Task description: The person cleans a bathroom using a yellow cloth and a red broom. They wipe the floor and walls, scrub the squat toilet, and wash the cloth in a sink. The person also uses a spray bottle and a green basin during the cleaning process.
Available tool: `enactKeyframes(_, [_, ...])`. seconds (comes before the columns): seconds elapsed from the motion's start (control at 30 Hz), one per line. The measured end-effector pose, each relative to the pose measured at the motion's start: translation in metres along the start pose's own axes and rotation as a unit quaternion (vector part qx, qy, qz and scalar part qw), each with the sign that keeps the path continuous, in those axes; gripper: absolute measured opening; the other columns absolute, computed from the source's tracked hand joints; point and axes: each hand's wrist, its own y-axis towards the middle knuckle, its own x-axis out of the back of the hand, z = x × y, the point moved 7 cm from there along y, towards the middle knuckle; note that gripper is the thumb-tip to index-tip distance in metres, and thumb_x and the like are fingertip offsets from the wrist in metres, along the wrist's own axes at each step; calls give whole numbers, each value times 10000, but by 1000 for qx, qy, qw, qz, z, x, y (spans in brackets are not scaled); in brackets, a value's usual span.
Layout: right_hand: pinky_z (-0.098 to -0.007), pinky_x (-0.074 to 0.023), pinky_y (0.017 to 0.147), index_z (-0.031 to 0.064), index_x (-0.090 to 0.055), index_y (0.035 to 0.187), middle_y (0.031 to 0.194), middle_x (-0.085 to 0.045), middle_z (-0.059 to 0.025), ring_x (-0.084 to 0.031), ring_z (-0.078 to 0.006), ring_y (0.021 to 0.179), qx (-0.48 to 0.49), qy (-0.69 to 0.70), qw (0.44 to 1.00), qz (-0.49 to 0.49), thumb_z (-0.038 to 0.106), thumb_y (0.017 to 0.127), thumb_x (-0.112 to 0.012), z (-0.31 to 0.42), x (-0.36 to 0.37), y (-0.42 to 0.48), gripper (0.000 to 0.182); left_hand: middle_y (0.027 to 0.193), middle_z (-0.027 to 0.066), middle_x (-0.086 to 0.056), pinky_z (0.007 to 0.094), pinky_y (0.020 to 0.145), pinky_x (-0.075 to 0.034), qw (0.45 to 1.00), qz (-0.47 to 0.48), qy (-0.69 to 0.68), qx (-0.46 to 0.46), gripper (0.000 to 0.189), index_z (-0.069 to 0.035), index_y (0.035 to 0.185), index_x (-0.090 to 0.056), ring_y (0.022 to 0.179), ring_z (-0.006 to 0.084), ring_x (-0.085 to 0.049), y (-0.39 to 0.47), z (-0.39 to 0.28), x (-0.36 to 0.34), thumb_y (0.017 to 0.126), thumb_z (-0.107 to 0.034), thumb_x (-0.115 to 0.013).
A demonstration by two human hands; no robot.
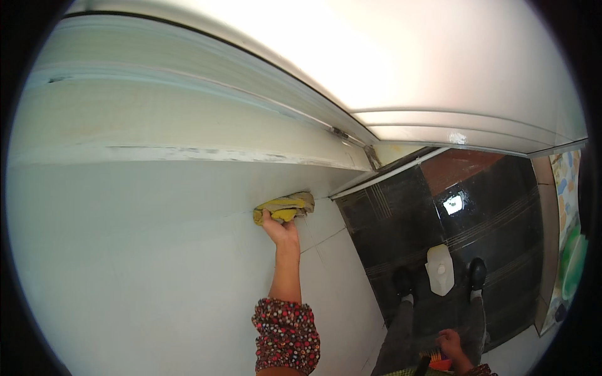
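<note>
My left hand (281, 231) presses a folded yellow and grey cloth (284, 207) against the white tiled wall (178, 263), just below a ledge. The thumb and part of the palm show; the other fingers are mostly hidden behind the cloth. Low at the bottom right, my right hand (450, 344) is curled at a red brush (439, 364) with yellow-orange bristles. Its grip there is partly hidden. Between my feet, on the dark tiled floor (498, 225), stands a pale plastic jug (440, 270) with a round cap.
Above the cloth runs a ledge (211, 155) with worn paint, below a window frame (282, 110). A white panel (470, 70) with horizontal ridges spans the upper right. At the right edge, a green basin (573, 265) sits on a patterned surface (562, 207).
</note>
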Motion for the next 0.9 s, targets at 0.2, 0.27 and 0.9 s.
enactKeyframes(0.2, [-331, -482, 570, -39, -533, 975, 723, -618, -142, -594, -193, 615, -34, 77, 996, -14, 9, 829, -521, 91, -21, -20, 154, 1289, 111, -417, 398, 969, -383, 967, -45, 143, -207, 408, -43, 1320, -331, 1132, 242, -440, 31, 46, 38, 943, -158, -435])
enactKeyframes(0.27, [-326, -480, 560, -42, -521, 994, 730, -618, -143, -587, -196, 602, 4, 80, 997, -1, -6, 832, -495, 54, -10, -11, 168, 1313, 111, -391, 435, 956, -404, 907, -81, 292, -291, 422, -60, 1342, -301, 1138, 257, -449, 35, 46, 41, 950, -146, -429])
enactKeyframes(0.9, [-470, -435, 924, 130, -227, 1433, 1356, -409, -124, -468, -314, 1178, -85, 228, 969, -41, 388, 897, -560, 187, 74, -75, 682, 1045, 58, -580, 255, 742, -479, 797, 453, 310, 250, 492, -33, 1258, -447, 950, 106, -541, -448, 160, 11, 896, -335, -585])
